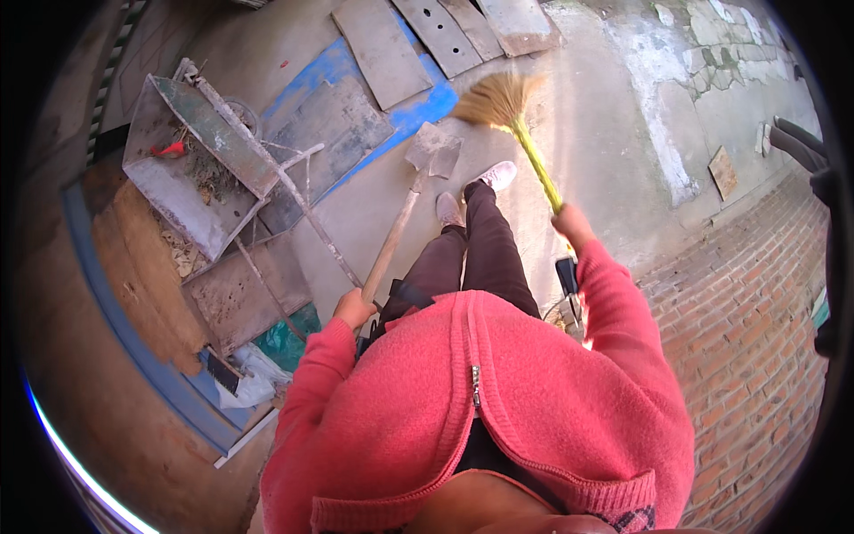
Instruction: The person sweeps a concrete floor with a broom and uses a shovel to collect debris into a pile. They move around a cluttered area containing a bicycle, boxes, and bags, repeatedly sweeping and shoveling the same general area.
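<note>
My left hand (354, 309) is closed around the wooden handle of a shovel (393, 240). The shovel's dusty, squarish blade is low over or on the concrete, just ahead of my feet; whether it touches the floor I cannot tell. In my right hand (572, 225) is the yellow-green handle of a straw broom (500, 100). Its bristles fan out to the left, beyond my shoes and near the edge of a blue-stained patch of floor. At the left stands a metal wheelbarrow (180, 207) with dry debris and a red scrap in its tray.
Flat boards (383, 53) lie at the top. A small board (722, 173) is on the concrete at the right, near another person's legs (797, 143). A brick wall (740, 320) rises at right. White plastic (247, 377) and a handsaw (223, 371) are at lower left.
</note>
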The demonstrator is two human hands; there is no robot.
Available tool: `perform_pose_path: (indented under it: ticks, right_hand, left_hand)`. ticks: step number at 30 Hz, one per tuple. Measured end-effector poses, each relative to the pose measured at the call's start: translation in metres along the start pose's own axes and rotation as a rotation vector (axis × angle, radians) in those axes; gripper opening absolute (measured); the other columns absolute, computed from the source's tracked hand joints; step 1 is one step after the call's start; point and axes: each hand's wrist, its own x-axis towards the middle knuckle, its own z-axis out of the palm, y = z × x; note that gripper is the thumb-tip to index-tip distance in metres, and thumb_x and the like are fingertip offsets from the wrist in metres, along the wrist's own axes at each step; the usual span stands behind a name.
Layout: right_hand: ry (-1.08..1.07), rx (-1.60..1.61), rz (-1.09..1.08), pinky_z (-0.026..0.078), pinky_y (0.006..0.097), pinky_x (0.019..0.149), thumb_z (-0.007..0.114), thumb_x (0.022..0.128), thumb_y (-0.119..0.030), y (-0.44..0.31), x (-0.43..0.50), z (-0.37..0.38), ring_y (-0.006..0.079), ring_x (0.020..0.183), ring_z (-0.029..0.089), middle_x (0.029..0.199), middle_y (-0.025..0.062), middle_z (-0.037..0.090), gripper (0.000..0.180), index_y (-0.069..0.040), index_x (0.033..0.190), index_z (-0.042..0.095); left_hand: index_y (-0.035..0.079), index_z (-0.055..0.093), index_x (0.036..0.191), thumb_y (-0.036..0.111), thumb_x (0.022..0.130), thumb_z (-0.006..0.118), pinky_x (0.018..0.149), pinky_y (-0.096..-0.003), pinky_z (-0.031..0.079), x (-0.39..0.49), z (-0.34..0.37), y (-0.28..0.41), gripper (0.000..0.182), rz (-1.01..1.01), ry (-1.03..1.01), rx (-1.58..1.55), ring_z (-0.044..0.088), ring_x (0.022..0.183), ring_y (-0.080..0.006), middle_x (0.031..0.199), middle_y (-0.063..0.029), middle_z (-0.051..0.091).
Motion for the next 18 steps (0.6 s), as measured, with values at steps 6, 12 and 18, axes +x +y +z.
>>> perform_pose_path:
  ticks: [6,12,18]
  right_hand:
    - [0.057,0.296,-0.064,0.049,0.0469,0.073,0.064,0.078,-0.028,0.028,-0.108,-0.027,0.0427,0.084,0.061,0.085,0.0277,0.063,0.037,0.003,0.097,0.060]
    - [0.069,0.195,-0.150,0.049,0.0465,0.075,0.062,0.079,-0.030,-0.029,-0.035,-0.045,0.0405,0.085,0.062,0.087,0.0254,0.064,0.037,0.002,0.098,0.061]
    - [-0.001,0.014,-0.010,0.049,0.0445,0.084,0.052,0.079,-0.019,-0.028,0.002,-0.009,0.0380,0.098,0.061,0.101,0.0236,0.064,0.033,-0.002,0.105,0.063]
  left_hand:
    - [-0.004,0.061,0.092,0.017,0.066,0.072,0.069,-0.0406,0.051,-0.004,0.000,0.006,0.034,-0.023,-0.009,-0.054,0.065,0.076,-0.0324,0.080,-0.0201,0.065]
    - [-0.004,0.060,0.096,0.016,0.067,0.073,0.067,-0.0399,0.051,0.003,0.013,-0.007,0.038,0.018,0.035,0.031,0.066,0.072,-0.0307,0.080,-0.0197,0.066]
    - [-0.003,0.061,0.097,0.018,0.066,0.073,0.073,-0.0420,0.051,-0.002,0.013,-0.012,0.038,-0.022,-0.006,-0.034,0.066,0.081,-0.0342,0.084,-0.0225,0.066]
